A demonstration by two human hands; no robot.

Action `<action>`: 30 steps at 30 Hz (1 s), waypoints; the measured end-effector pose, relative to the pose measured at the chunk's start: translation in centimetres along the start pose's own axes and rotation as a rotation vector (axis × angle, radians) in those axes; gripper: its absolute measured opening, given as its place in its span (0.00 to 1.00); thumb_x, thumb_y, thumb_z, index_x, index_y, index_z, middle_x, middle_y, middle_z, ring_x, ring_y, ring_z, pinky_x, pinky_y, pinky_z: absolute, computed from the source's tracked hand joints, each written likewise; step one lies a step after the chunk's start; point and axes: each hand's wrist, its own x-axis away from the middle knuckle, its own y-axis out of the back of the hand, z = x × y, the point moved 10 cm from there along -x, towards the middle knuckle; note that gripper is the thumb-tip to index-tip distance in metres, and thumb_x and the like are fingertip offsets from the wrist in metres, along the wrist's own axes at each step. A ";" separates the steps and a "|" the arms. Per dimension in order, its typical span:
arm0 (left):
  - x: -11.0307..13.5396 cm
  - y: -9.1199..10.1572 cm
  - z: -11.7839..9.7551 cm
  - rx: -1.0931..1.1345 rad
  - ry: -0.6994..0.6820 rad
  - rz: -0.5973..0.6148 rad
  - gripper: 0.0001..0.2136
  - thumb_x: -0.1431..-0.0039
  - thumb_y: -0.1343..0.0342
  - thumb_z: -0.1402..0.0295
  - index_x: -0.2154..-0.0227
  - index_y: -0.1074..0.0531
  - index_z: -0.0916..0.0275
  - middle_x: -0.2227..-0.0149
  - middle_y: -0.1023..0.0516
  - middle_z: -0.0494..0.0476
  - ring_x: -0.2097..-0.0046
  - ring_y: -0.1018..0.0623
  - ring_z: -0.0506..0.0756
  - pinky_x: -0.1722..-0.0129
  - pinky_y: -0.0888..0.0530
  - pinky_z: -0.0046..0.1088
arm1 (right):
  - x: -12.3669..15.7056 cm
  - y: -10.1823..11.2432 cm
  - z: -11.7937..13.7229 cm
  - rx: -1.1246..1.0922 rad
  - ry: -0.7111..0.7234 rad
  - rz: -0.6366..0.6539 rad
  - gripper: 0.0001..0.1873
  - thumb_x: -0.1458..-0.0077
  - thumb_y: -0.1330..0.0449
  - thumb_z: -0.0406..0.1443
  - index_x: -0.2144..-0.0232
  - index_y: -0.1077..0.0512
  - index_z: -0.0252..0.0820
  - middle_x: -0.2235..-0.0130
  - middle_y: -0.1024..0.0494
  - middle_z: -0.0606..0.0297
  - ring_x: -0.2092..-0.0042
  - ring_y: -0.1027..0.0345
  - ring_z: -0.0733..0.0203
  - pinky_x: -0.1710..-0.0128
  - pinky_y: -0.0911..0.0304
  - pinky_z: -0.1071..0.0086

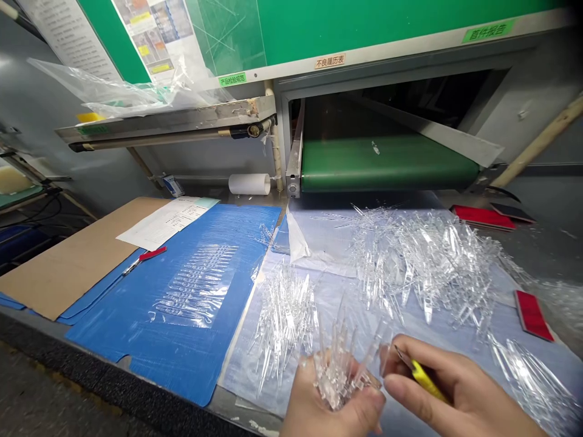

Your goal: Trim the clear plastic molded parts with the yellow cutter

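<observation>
Clear plastic pieces (334,385): likely light, stiff, slippery, brittle; best taken mid-length. Clenched in your left hand (306,405), right of blue sheet (136,331); your right hand (449,373) grips yellow-handled tool (426,381).

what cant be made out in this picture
Head view:
Yellow-handled pointed tool: rear end, hidden by the right hand.
Bundle of clear plastic sticks: count, hidden by overlap and the left hand.
White printed paper sheet: wording, too small.
Blurred clear plastic heap: cut off by the right edge.
</observation>
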 end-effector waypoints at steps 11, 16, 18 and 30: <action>-1.8 -3.7 0.7 0.088 0.116 0.390 0.17 0.58 0.39 0.54 0.72 0.31 0.63 0.84 0.33 0.46 0.84 0.40 0.45 0.81 0.46 0.22 | -1.6 0.6 0.8 -0.042 -0.079 0.195 0.21 0.43 0.51 0.48 0.82 0.40 0.44 0.77 0.35 0.69 0.73 0.42 0.65 0.71 0.46 0.72; -2.3 -3.4 -0.1 -0.037 0.037 0.358 0.12 0.54 0.45 0.58 0.78 0.31 0.63 0.87 0.38 0.45 0.85 0.42 0.45 0.83 0.48 0.24 | -2.0 -0.2 0.9 0.040 -0.048 0.260 0.19 0.40 0.52 0.46 0.78 0.37 0.44 0.76 0.30 0.68 0.72 0.39 0.64 0.71 0.44 0.72; -2.6 -3.1 0.0 -0.033 0.046 0.340 0.12 0.54 0.45 0.58 0.76 0.31 0.63 0.86 0.36 0.46 0.84 0.42 0.46 0.82 0.47 0.24 | -2.1 -0.1 1.0 0.056 -0.022 0.235 0.20 0.39 0.54 0.47 0.79 0.37 0.44 0.76 0.30 0.68 0.73 0.38 0.64 0.72 0.44 0.72; -3.8 -2.0 -1.2 0.099 0.038 0.251 0.20 0.56 0.41 0.51 0.70 0.32 0.63 0.85 0.35 0.44 0.83 0.44 0.44 0.81 0.45 0.21 | -3.7 2.0 1.7 0.250 0.080 0.058 0.21 0.40 0.56 0.49 0.77 0.37 0.46 0.80 0.35 0.71 0.78 0.39 0.66 0.78 0.44 0.74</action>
